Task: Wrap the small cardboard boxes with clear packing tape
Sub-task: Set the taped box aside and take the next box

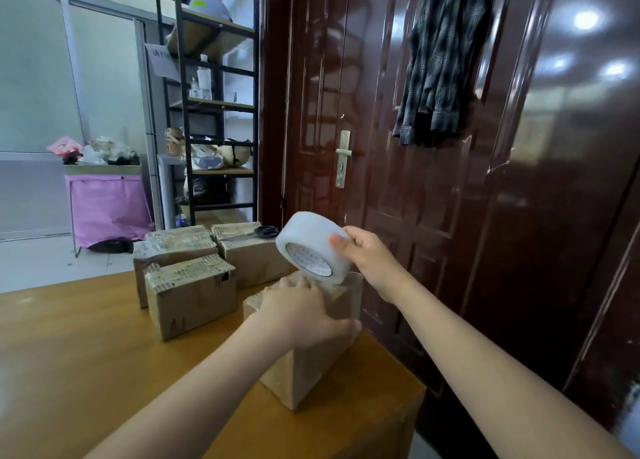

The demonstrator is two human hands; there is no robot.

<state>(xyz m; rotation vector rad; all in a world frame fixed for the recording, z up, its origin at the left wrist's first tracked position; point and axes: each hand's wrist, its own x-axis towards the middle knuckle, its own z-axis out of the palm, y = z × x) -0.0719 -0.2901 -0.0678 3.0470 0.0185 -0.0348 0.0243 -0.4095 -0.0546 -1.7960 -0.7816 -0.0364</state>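
Observation:
A small cardboard box (pixel 311 368) stands near the right end of the wooden table (pixel 86 354). My left hand (pixel 304 315) lies over its top, thumb curled down the near right side, holding it still. My right hand (pixel 367 254) grips a roll of clear packing tape (pixel 311 247) just above the box's far edge, thumb on the roll's outer face; the roll's lower rim meets the box top. Three more cardboard boxes (pixel 192 296) with tape on them stand behind to the left.
Black scissors (pixel 265 231) lie on the far box. A dark brown door (pixel 433 147) with a metal handle (pixel 343 159) rises close behind the table's right edge, a shirt hanging on it. A black shelf rack (pixel 214 105) and a pink bin (pixel 107 209) stand at the back left.

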